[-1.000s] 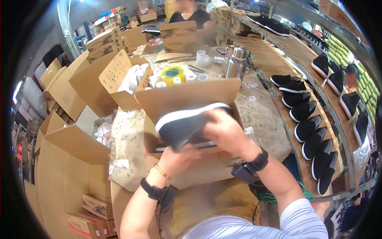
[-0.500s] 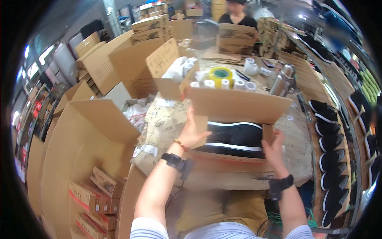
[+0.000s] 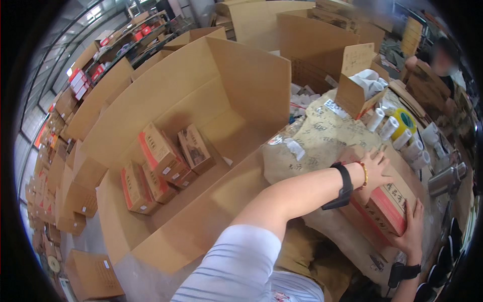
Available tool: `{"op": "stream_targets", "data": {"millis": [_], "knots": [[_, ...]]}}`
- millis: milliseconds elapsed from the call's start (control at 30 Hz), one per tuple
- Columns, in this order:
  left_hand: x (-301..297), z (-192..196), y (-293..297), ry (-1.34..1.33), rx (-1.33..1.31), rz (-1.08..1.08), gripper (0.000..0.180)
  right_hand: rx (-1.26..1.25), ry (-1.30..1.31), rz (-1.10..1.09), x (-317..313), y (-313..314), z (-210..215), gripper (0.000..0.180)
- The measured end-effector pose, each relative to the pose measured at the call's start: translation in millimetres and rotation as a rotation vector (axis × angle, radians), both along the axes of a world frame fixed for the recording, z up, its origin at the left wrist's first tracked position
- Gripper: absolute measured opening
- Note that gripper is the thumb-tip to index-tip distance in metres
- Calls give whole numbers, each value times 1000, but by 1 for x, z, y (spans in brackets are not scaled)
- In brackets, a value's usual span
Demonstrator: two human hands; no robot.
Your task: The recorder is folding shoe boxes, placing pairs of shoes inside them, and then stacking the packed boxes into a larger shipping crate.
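Note:
My left hand (image 3: 375,170) lies flat on the far end of a closed brown shoebox with a red stripe (image 3: 385,204), and my right hand (image 3: 411,229) clasps its near end; both hands hold the box over the worktable. A black band and a bead bracelet sit on my left wrist, a black watch on my right. The shoes are out of sight inside the box.
A big open carton (image 3: 151,236) at my left holds several similar red-and-brown shoeboxes (image 3: 161,156). Paper-covered table (image 3: 322,136) carries tape rolls (image 3: 402,123), a small open box (image 3: 354,93), a steel flask (image 3: 445,181). Another person (image 3: 443,63) stands far right. More cartons stack around.
The open box with the black shoe in it is now closed and held at both ends. My view has swung left, toward the large carton of boxes.

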State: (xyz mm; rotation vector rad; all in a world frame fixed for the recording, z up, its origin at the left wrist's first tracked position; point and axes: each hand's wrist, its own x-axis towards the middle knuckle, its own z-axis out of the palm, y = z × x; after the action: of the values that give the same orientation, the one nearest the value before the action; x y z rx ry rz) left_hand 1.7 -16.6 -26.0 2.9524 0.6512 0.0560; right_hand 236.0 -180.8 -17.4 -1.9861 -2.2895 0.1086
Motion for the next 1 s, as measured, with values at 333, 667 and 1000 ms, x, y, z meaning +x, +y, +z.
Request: {"op": "stream_targets", "data": {"millis": [333,667,1000], "knots": [[0,-34,-12,-399,15,-37,93,390,211,-22,35,-16,-51,74],[-57,-107,-40,-930,-1064,345,113,225,1750,-591,66,-82,-129,76],[-295,-42,-99,-2008,-1169,440,96,314,1414,-61,-65,64,-85,68]]}}
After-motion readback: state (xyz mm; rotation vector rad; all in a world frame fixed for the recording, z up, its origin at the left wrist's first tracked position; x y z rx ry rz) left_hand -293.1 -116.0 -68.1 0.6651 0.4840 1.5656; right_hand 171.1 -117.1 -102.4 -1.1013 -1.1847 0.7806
